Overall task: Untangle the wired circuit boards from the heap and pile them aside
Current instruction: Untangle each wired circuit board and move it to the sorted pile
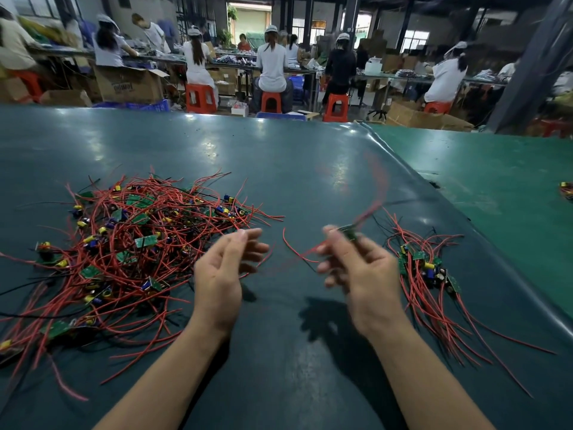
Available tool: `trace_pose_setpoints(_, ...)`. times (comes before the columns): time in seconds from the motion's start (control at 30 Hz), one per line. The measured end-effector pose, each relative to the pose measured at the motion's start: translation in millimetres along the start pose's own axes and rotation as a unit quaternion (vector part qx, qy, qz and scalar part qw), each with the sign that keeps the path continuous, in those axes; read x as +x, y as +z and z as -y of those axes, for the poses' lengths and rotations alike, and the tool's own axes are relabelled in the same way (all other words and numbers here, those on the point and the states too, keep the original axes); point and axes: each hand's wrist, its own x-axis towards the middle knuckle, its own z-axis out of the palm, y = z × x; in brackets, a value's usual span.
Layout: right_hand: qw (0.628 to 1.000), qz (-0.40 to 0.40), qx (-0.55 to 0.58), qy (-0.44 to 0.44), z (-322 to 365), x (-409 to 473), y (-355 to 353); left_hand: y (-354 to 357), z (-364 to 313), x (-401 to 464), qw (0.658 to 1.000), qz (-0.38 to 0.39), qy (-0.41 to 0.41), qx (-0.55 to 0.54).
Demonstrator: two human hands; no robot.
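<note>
Left of frame on the desk point(310, 169) sits the heap point(130, 243), tangled; left hand point(221, 271) loosely spread, empty; right hand point(356, 268) pinches a freed board point(348, 232), blurred, probably headed for the pile point(428, 268) at right.
</note>
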Motion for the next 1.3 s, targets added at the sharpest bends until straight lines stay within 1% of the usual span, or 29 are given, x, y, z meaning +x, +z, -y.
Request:
trace_pose_setpoints(0.07,0.986,-0.139,0.081,-0.044,6,7,-8,-7,-1,3,0.988,-0.091,0.092,0.084)
trace_pose_setpoints(0.1,0.972,-0.193,0.128,-0.033,7,10,-13,-10,-1,4,0.978,-0.112,0.124,0.125)
trace_pose_setpoints(0.13,0.958,-0.228,0.177,0.002,8,11,-16,-11,-1,4,0.967,-0.116,0.150,0.168)
trace_pose_setpoints(0.17,0.943,-0.242,0.222,0.050,8,11,-18,-12,1,3,0.953,-0.111,0.174,0.223)
trace_pose_setpoints(0.2,0.932,-0.239,0.256,0.098,7,10,-18,-13,3,3,0.930,-0.102,0.197,0.294)
trace_pose_setpoints(0.23,0.926,-0.226,0.272,0.135,6,9,-18,-13,5,2,0.897,-0.091,0.212,0.377)
trace_pose_setpoints(0.27,0.928,-0.207,0.266,0.159,4,9,-16,-15,8,1,0.860,-0.084,0.210,0.458)
trace_pose_setpoints(0.3,0.937,-0.184,0.244,0.167,3,8,-14,-16,10,1,0.825,-0.087,0.189,0.525)
trace_pose_setpoints(0.33,0.949,-0.161,0.215,0.165,1,7,-12,-19,10,3,0.798,-0.094,0.152,0.575)
trace_pose_setpoints(0.4,0.966,-0.124,0.164,0.160,-2,7,-10,-26,9,7,0.756,-0.087,0.055,0.647)
trace_pose_setpoints(0.43,0.970,-0.112,0.144,0.162,-3,6,-9,-30,9,10,0.739,-0.072,0.020,0.670)
trace_pose_setpoints(0.47,0.972,-0.102,0.130,0.167,-3,5,-9,-32,9,13,0.736,-0.056,0.006,0.675)
trace_pose_setpoints(0.53,0.974,-0.081,0.109,0.179,-4,4,-8,-32,9,13,0.760,-0.044,0.009,0.649)
trace_pose_setpoints(0.57,0.976,-0.067,0.099,0.183,-4,4,-7,-30,9,13,0.766,-0.049,0.013,0.641)
trace_pose_setpoints(0.63,0.978,-0.037,0.085,0.187,-4,3,-6,-26,6,11,0.749,-0.055,0.014,0.660)
trace_pose_setpoints(0.7,0.979,-0.011,0.075,0.189,-4,1,-5,-24,5,10,0.719,-0.033,0.022,0.694)
trace_pose_setpoints(0.73,0.979,0.002,0.068,0.190,-3,0,-4,-25,5,8,0.711,-0.024,0.023,0.703)
trace_pose_setpoints(0.77,0.979,0.012,0.060,0.192,-3,0,-4,-26,5,8,0.712,-0.027,0.023,0.702)
trace_pose_setpoints(0.8,0.979,0.021,0.051,0.194,-3,-1,-4,-26,5,7,0.719,-0.041,0.029,0.693)
trace_pose_setpoints(0.87,0.980,0.033,0.025,0.195,-4,-1,-4,-24,2,4,0.756,-0.083,0.072,0.645)
trace_pose_setpoints(0.93,0.983,0.035,-0.015,0.182,-9,-2,-3,-21,1,0,0.799,-0.108,0.150,0.572)
trace_pose_setpoints(0.97,0.985,0.035,-0.043,0.161,-12,-2,-2,-19,0,-2,0.811,-0.101,0.199,0.541)
trace_pose_setpoints(1.03,0.986,0.054,-0.137,0.083,-19,-3,0,-13,1,-7,0.825,-0.042,0.288,0.485)
trace_pose_setpoints(1.1,0.964,0.117,-0.238,0.007,-26,-3,1,-4,1,-15,0.840,0.049,0.340,0.421)
trace_pose_setpoints(1.17,0.942,0.160,-0.290,-0.050,-30,-3,1,3,2,-21,0.842,0.150,0.372,0.360)
trace_pose_setpoints(1.2,0.941,0.153,-0.293,-0.074,-31,-3,2,6,3,-24,0.840,0.192,0.380,0.337)
trace_pose_setpoints(1.23,0.948,0.129,-0.277,-0.087,-30,-4,3,7,4,-26,0.842,0.221,0.376,0.319)
trace_pose_setpoints(1.27,0.964,0.099,-0.233,-0.082,-29,-3,4,8,5,-28,0.852,0.233,0.357,0.304)
trace_pose_setpoints(1.3,0.981,0.070,-0.170,-0.062,-27,-1,3,8,5,-28,0.869,0.229,0.329,0.289)
